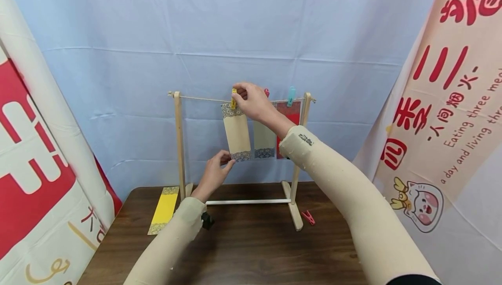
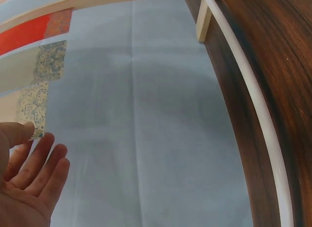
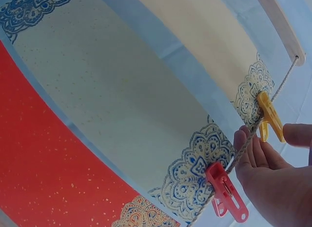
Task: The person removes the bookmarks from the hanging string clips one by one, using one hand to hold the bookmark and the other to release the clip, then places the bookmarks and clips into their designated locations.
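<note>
A cream paper strip [image 1: 237,134] with patterned ends hangs from the cord, tilted, with a yellow clothespin [image 3: 268,114] on its top edge. My right hand [image 1: 252,100] is at that clothespin, thumb on one side and fingers on the other. At the strip's lower left corner, my left hand [image 1: 215,169] pinches the edge between thumb and forefinger; its other fingers are spread loosely in the left wrist view. Beside it hang a grey-green strip [image 3: 112,95] under a red clothespin [image 3: 226,193] and a red strip [image 1: 291,117] under a light blue clothespin [image 1: 291,96].
A wooden stand [image 1: 179,141] with a white lower bar [image 1: 247,201] carries the cord [image 1: 204,98]. On the brown table [image 1: 251,250], a yellow strip [image 1: 164,208] lies left of the stand and a loose red clothespin [image 1: 308,217] lies right. A pale blue cloth [image 1: 235,23] hangs behind.
</note>
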`<state>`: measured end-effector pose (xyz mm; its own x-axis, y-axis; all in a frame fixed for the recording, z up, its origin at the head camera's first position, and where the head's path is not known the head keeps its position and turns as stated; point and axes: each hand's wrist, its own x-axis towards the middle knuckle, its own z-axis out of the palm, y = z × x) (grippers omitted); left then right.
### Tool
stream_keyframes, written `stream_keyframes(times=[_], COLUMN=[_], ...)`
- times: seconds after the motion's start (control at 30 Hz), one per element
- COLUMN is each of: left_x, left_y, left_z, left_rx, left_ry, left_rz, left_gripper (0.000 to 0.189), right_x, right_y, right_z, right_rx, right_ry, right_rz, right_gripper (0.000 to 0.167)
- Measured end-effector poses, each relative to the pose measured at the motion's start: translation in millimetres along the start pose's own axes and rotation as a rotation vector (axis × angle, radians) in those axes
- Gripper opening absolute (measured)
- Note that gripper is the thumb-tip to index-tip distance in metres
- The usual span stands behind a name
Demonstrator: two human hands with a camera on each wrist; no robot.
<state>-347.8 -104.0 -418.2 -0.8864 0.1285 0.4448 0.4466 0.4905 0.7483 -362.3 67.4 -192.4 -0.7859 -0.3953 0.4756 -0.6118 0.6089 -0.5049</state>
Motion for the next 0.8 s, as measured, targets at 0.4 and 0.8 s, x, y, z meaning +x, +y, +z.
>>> stream_keyframes(times=[0.4,0.8], left_x=[-2.3,-4.2], left_y=[-0.2,-1.1], left_z=[0.5,0.3], left_rx=[0.006,-0.019], left_ry=[0.022,0.038], left_rz=[0.008,0.013], left_gripper=[0.011,0.011], right_x=[1.1,-1.4], right_y=[2.6,2.5], right_z=[1.6,0.8], right_rx=[0.021,0.076], right_ry=[0.013,0.042], right_rz=[-0.007,-0.004], right_gripper=[0.042,0.038])
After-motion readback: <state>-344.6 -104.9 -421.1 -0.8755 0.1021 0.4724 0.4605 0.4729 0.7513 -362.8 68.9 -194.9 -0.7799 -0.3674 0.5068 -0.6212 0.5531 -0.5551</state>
